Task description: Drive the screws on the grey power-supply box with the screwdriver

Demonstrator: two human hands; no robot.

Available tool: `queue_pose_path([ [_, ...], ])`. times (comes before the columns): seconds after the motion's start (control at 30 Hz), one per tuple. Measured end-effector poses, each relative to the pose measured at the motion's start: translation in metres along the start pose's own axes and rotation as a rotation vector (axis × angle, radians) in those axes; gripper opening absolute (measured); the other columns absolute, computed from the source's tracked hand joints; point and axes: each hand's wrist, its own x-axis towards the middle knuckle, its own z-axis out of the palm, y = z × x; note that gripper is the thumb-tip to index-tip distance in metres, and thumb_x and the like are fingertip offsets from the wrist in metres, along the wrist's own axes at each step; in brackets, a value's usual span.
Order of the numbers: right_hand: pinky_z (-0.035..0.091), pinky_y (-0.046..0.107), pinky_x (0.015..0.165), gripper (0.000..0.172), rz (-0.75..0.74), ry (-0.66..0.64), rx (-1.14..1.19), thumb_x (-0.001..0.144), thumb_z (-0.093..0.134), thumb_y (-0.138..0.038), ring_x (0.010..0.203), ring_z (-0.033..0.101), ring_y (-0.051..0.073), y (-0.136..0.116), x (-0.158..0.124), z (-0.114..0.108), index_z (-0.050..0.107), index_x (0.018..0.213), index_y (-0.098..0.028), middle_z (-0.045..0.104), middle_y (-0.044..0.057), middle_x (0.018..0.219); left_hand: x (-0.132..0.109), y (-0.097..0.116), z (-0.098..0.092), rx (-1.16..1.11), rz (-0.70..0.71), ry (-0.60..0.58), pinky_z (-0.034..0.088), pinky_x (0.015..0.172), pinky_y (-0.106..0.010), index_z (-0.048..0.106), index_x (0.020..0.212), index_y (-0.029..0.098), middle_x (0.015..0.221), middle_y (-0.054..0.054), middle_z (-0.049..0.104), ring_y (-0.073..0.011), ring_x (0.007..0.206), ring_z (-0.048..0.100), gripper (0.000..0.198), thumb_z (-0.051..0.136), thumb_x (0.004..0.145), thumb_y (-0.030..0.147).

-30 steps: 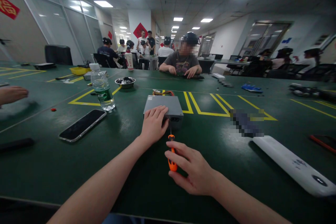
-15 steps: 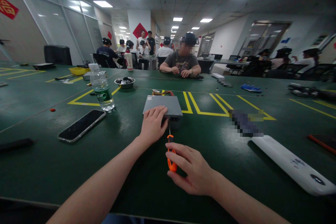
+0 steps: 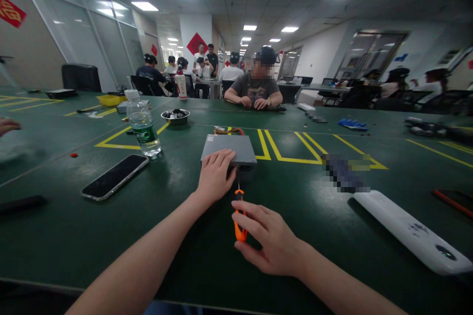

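Note:
A flat grey metal box (image 3: 236, 148) lies on the green table (image 3: 74, 236) in front of me, with coloured wires (image 3: 225, 130) at its far end. My left hand (image 3: 215, 176) rests on the near left corner of the box, fingers laid over its top. My right hand (image 3: 268, 242) is closed round the orange handle of a screwdriver (image 3: 239, 216). Its thin shaft points away from me and its tip meets the near face of the box.
A black phone (image 3: 114, 176), a water bottle (image 3: 143, 123) and a metal bowl (image 3: 175, 116) stand to the left. A long white device (image 3: 410, 231) lies at the right. A seated person (image 3: 256, 89) faces me across the table. Another person's hand (image 3: 7, 125) shows at the left edge.
My right hand and the screwdriver have shifted slightly towards the box. The other person's hand at the left edge drew out of view, then returned partly.

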Motion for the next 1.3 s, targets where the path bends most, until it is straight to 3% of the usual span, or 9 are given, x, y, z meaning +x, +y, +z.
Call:
queue_pose_path([
  [0.1, 0.052, 0.037, 0.073, 0.026, -0.019, -0.014, -0.053, 0.092, 0.044, -0.029, 0.096, 0.060, 0.025, -0.0015, 0.0024, -0.0017, 0.048, 0.113, -0.014, 0.058, 0.020, 0.112, 0.0002, -0.0001, -0.0004, 0.000, 0.000, -0.001, 0.032, 0.097, -0.039, 0.049, 0.120, 0.021, 0.127, -0.005, 0.054, -0.0219, 0.118, 0.045, 0.037, 0.049, 0.084, 0.026],
  [0.3, 0.052, 0.034, 0.071, 0.026, 0.028, 0.108, -0.008, 0.088, 0.054, -0.031, 0.092, 0.062, 0.022, 0.0019, -0.0038, 0.0012, 0.043, 0.105, -0.014, 0.060, 0.019, 0.109, -0.0001, 0.0004, -0.0009, -0.005, -0.005, 0.004, 0.033, 0.097, -0.039, 0.049, 0.120, 0.021, 0.126, -0.005, 0.055, -0.0218, 0.117, 0.046, 0.037, 0.049, 0.084, 0.026],
  [0.43, 0.052, 0.035, 0.075, 0.032, 0.053, 0.034, 0.031, 0.090, 0.048, -0.038, 0.097, 0.061, 0.023, 0.0005, -0.0041, 0.0012, 0.042, 0.110, -0.013, 0.059, 0.019, 0.109, -0.0004, 0.0003, -0.0007, -0.006, -0.006, 0.007, 0.032, 0.097, -0.038, 0.049, 0.120, 0.021, 0.127, -0.005, 0.055, -0.0218, 0.118, 0.046, 0.037, 0.049, 0.084, 0.026],
  [0.6, 0.051, 0.036, 0.075, 0.027, -0.021, -0.080, -0.091, 0.093, 0.043, -0.032, 0.098, 0.059, 0.023, -0.0015, 0.0028, -0.0022, 0.051, 0.113, -0.016, 0.058, 0.017, 0.111, -0.0004, -0.0002, 0.0004, -0.009, -0.003, 0.007, 0.032, 0.097, -0.039, 0.049, 0.121, 0.021, 0.127, -0.005, 0.054, -0.0222, 0.118, 0.045, 0.037, 0.049, 0.084, 0.025],
  [0.83, 0.051, 0.033, 0.069, 0.022, -0.026, 0.125, -0.133, 0.088, 0.053, -0.031, 0.086, 0.062, 0.020, 0.0024, -0.0006, 0.0002, 0.052, 0.100, -0.013, 0.062, 0.017, 0.105, -0.0003, 0.0000, 0.0007, -0.007, -0.001, 0.004, 0.032, 0.097, -0.039, 0.048, 0.121, 0.021, 0.126, -0.006, 0.054, -0.0223, 0.118, 0.046, 0.038, 0.049, 0.084, 0.026],
  [0.97, 0.052, 0.032, 0.068, 0.016, -0.054, 0.093, -0.172, 0.090, 0.051, -0.028, 0.082, 0.063, 0.019, -0.0008, -0.0006, -0.0010, 0.054, 0.098, -0.015, 0.063, 0.016, 0.101, -0.0006, -0.0002, 0.0006, -0.003, -0.004, 0.003, 0.033, 0.096, -0.039, 0.048, 0.121, 0.021, 0.127, -0.005, 0.054, -0.0223, 0.117, 0.046, 0.038, 0.050, 0.083, 0.025],
  [1.07, 0.052, 0.032, 0.072, 0.025, -0.074, 0.030, -0.217, 0.091, 0.049, -0.032, 0.091, 0.061, 0.022, -0.0040, 0.0017, -0.0027, 0.056, 0.107, -0.015, 0.061, 0.018, 0.104, -0.0008, -0.0007, 0.0008, -0.007, -0.001, 0.007, 0.032, 0.096, -0.039, 0.048, 0.121, 0.021, 0.126, -0.005, 0.054, -0.0221, 0.118, 0.045, 0.038, 0.050, 0.083, 0.025],
  [1.17, 0.052, 0.032, 0.076, 0.023, -0.098, 0.007, -0.240, 0.090, 0.045, -0.020, 0.098, 0.059, 0.022, -0.0043, 0.0022, -0.0023, 0.056, 0.108, -0.012, 0.060, 0.019, 0.106, -0.0008, -0.0013, 0.0008, -0.008, 0.004, 0.007, 0.032, 0.097, -0.039, 0.048, 0.121, 0.020, 0.126, -0.006, 0.054, -0.0221, 0.118, 0.045, 0.038, 0.050, 0.084, 0.026],
  [1.3, 0.053, 0.030, 0.071, 0.013, -0.079, 0.119, -0.337, 0.088, 0.051, -0.017, 0.086, 0.062, 0.019, -0.0001, -0.0018, 0.0006, 0.058, 0.098, -0.011, 0.062, 0.016, 0.096, -0.0005, -0.0010, 0.0006, -0.011, 0.006, 0.007, 0.033, 0.096, -0.039, 0.048, 0.120, 0.020, 0.126, -0.006, 0.054, -0.0224, 0.118, 0.045, 0.037, 0.049, 0.084, 0.026],
])
